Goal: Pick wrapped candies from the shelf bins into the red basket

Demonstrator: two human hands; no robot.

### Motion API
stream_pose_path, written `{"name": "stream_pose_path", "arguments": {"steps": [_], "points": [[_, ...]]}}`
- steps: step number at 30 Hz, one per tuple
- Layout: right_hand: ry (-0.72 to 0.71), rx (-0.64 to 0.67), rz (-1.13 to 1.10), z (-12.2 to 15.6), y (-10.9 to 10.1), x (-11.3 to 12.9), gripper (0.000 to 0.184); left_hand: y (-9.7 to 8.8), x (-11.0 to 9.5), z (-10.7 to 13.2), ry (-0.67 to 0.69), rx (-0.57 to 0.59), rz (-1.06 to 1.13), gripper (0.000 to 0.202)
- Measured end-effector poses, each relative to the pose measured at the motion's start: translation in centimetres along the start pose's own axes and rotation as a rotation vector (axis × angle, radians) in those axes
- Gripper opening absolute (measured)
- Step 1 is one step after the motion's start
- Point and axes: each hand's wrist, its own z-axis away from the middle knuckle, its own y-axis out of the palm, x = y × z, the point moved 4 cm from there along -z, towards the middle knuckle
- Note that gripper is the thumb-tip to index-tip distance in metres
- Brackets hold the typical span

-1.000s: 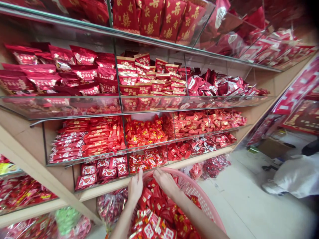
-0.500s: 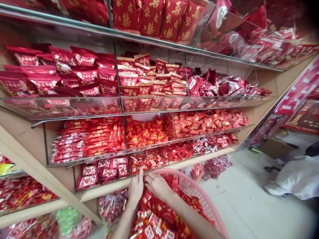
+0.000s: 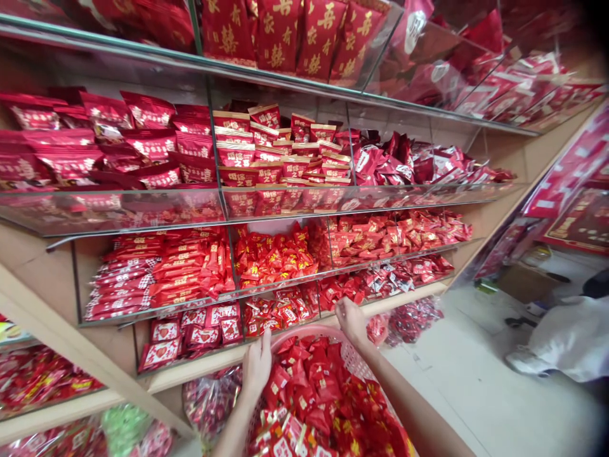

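Right hand (image 3: 351, 320) swung away from left hand (image 3: 257, 365); both loosely open, empty, above pink basket (image 3: 354, 358) of red sweets (image 3: 309, 397).

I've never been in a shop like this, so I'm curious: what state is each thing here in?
Left hand: open, at the basket's rim, nothing visible in it.
Right hand: open, raised over the far rim, nothing visible in it.
Pink plastic basket: heaped full.
Red foil packets: loose in the basket.
Glass shelves: stocked with red packets.
Clear plastic bag: full, beside the basket.
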Motion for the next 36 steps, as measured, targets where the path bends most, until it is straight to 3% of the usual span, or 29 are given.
{"name": "stream_pose_path", "arguments": {"steps": [3,5,14,36], "points": [[0.14,0.094,0.234,-1.7,0.4,-0.9,0.023,0.0,0.0,0.0,-0.004,0.003,-0.002,0.063],[0.164,0.101,0.274,-2.6,0.7,-0.5,0.025,0.0,0.0,0.0,-0.007,0.007,-0.008,0.063],[0.316,0.203,0.281,-3.6,3.6,0.4,0.041,-0.2,0.0,0.2,-0.018,-0.019,-0.015,0.063],[0.455,0.437,0.167,-5.3,4.6,-1.0,0.039,-0.2,-0.4,0.4,0.006,-0.023,-0.014,0.059]]}}
